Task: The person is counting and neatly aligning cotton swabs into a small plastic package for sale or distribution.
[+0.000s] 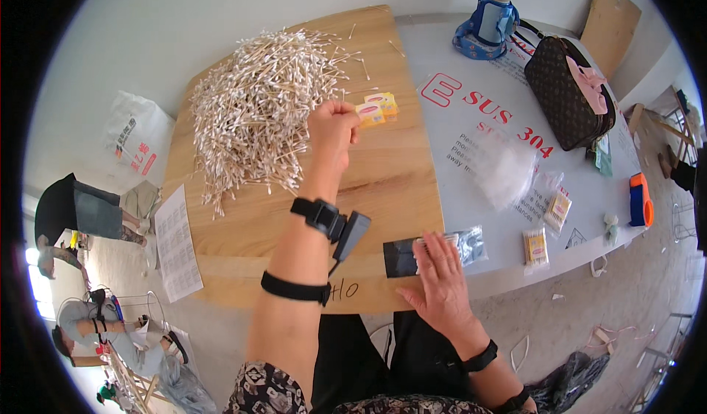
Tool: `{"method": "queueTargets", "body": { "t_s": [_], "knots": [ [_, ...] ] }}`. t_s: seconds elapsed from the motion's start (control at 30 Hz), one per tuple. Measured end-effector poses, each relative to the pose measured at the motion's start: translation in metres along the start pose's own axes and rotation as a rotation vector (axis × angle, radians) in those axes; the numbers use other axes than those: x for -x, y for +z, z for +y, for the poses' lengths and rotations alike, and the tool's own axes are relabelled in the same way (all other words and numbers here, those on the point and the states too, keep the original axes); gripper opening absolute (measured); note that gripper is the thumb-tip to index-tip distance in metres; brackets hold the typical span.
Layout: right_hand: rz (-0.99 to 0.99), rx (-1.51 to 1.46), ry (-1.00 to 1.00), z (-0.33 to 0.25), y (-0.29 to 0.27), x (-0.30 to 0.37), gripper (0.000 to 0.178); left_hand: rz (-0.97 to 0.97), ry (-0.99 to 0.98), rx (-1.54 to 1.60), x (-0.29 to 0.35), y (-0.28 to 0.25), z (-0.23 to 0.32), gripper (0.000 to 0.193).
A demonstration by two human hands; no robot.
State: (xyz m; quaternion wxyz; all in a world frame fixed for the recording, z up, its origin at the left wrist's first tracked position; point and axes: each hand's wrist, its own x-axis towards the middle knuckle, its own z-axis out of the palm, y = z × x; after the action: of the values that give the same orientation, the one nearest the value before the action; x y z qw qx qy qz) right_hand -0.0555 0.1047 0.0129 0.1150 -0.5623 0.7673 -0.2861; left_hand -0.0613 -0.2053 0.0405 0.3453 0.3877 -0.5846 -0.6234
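Note:
My left hand [335, 132] reaches over the wooden board, with its fingers pinched on a small yellow printed card [371, 115]. More yellow cards [390, 102] lie just beyond that one. A large heap of cotton swabs [258, 104] covers the board to the left of this hand. Near the board's front right corner, my right hand [443, 285] lies flat with its fingers stretched out. Beneath its fingers is a clear plastic bag [471, 244], resting partly on a black strip [400, 259]. What the palm covers is hidden.
Two bagged swab packs [535, 247] [559, 211], a pile of clear bags [504, 167] and a blue-orange tape roll [641, 200] sit on the right. Behind them stand a brown handbag [563, 93] and a bottle in a blue holder [492, 23]. A printed sheet [177, 244] hangs at the left edge.

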Motion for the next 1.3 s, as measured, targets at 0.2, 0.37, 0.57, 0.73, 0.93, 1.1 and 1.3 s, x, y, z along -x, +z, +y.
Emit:
{"method": "queueTargets", "body": {
  "t_s": [0.2,0.37,0.57,0.73,0.93,1.1,1.3],
  "knots": [
    [0.288,-0.937,0.357,-0.024,-0.025,-0.011,0.047,-0.365,-0.125,0.099,0.146,0.0,0.021,0.018],
    [0.166,-1.347,0.587,-0.037,-0.013,0.01,0.014,-0.319,-0.268,-0.044,0.25,-0.029,0.003,0.009],
    [-0.059,-0.866,0.432,-0.038,-0.006,0.04,0.013,-0.435,0.12,-0.453,0.274,-0.053,-0.009,0.01],
    [0.354,-0.267,0.068,-0.013,-0.017,0.023,0.031,-0.177,-0.232,-0.224,0.253,-0.036,-0.01,0.019],
    [0.08,0.14,0.12,0.012,-0.008,0.021,0.083,-0.1,-0.144,-0.275,0.228,-0.004,-0.039,0.018],
    [0.102,0.095,0.136,0.013,0.002,0.025,0.088,-0.061,-0.091,-0.398,0.218,0.008,-0.06,0.019],
    [0.106,0.031,0.132,0.016,-0.002,0.027,0.085,-0.023,-0.087,-0.533,0.215,0.024,-0.044,0.018]
  ]
}}
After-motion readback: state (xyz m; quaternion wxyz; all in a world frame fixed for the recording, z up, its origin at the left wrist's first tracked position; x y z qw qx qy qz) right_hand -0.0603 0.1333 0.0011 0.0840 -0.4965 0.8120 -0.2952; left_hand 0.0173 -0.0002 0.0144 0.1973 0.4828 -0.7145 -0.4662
